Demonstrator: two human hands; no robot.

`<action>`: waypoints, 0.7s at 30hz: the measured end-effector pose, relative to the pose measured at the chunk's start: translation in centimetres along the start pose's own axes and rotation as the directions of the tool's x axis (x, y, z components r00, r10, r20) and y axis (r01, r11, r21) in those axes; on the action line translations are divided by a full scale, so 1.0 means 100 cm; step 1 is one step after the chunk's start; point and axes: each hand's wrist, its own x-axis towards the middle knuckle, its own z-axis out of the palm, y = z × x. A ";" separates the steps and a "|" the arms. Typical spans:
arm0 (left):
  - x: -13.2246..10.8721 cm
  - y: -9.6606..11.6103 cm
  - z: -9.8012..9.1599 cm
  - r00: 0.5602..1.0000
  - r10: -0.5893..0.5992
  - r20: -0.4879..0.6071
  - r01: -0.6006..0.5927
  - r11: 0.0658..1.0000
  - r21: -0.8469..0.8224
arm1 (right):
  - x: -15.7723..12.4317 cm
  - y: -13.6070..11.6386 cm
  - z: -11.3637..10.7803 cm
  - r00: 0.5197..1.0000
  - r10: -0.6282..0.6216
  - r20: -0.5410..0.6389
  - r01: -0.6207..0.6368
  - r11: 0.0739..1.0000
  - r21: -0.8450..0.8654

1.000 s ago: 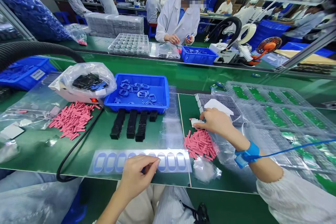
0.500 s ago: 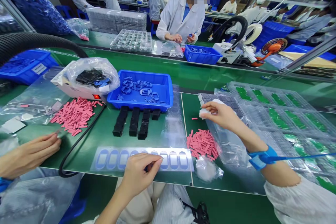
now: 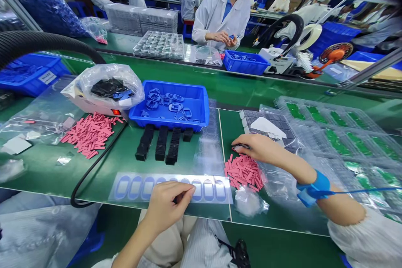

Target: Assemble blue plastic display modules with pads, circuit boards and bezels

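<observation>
My left hand point(image 3: 172, 202) is closed in a pinch over the clear strip of oval film pieces point(image 3: 129, 188) at the table's front edge. Whatever lies between its fingertips is hidden. My right hand point(image 3: 259, 148), a blue wrist strap point(image 3: 314, 188) behind it, is closed at the far edge of a pile of pink strips point(image 3: 243, 171). Something dark-edged and whitish shows at its fingertips, too small to name. Beyond the film strip stand rows of small black pieces point(image 3: 159, 144) and a blue bin point(image 3: 169, 123) with blue frames point(image 3: 176, 107) in it.
A second pink pile point(image 3: 89, 134) and a black cable point(image 3: 100, 163) lie left. A bag of black parts point(image 3: 109, 88) rests on a box. Right are a grey block tray point(image 3: 266, 123) and clear trays of green boards point(image 3: 337, 142). Across the bench, a person point(image 3: 222, 12) handles a blue part.
My right hand has come down from beside the grey blocks to the pink pile; the white block no longer shows. The left neighbour's hand has left the view. My left hand stays put.
</observation>
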 end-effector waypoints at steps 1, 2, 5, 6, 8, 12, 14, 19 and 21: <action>0.000 0.000 0.000 1.000 0.003 0.000 -0.003 1.000 -0.004 | -0.005 0.000 -0.002 1.000 -0.002 0.000 0.002 1.000 0.020; 0.001 0.000 0.000 1.000 0.007 0.000 -0.007 1.000 -0.007 | -0.008 0.001 -0.004 1.000 0.007 -0.008 -0.006 0.999 0.038; 0.002 0.001 0.000 1.000 0.010 -0.003 -0.010 1.000 -0.008 | -0.011 0.009 -0.006 0.996 0.068 -0.066 -0.062 0.994 0.093; 0.002 0.001 0.000 1.000 0.010 -0.005 -0.010 1.000 -0.005 | -0.009 0.013 -0.006 0.993 0.085 -0.082 -0.076 0.990 0.115; 0.002 0.001 0.000 1.000 0.009 -0.009 -0.009 1.000 0.001 | -0.002 0.018 -0.003 0.991 0.098 -0.094 -0.082 0.983 0.162; 0.002 0.001 0.000 1.000 0.007 -0.013 -0.007 1.000 0.013 | 0.012 0.023 0.007 0.994 0.080 -0.078 -0.061 0.972 0.226; 0.003 0.001 0.000 1.000 0.008 -0.009 -0.008 1.000 0.015 | 0.016 0.024 0.010 0.993 0.079 -0.084 -0.057 0.969 0.239; 0.002 0.002 0.000 1.000 0.010 -0.003 -0.010 1.000 0.017 | 0.017 0.027 0.016 0.986 0.111 -0.122 -0.079 0.967 0.243; 0.001 0.001 0.000 1.000 0.011 0.000 -0.011 1.000 0.019 | 0.015 0.028 0.017 0.983 0.123 -0.134 -0.088 0.967 0.241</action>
